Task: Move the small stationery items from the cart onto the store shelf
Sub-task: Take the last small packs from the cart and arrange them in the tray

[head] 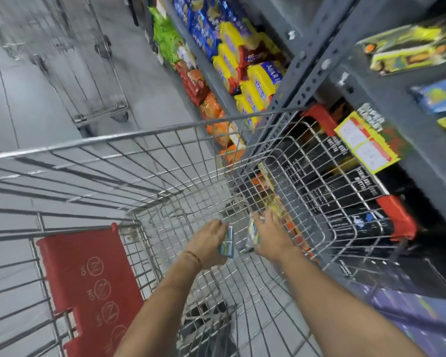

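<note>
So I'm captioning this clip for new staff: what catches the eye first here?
Two bare arms reach deep into a wire shopping cart, left hand and right hand each gripping a small packet. Bright yellow biscuit packs crowd the grey shelf at upper right.

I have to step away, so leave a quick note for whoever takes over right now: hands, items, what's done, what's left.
Left hand: down in the cart, gripping a small blue packet.
Right hand: also in the cart, closed on a pale yellow packet.
More yellow-orange packets lie against the cart's right wall, next to the shelf.
Done: both packets picked up.
Left: lift them out, place them on the shelf, then fetch the rest. The picture is blurred, so labels can't be read.
</note>
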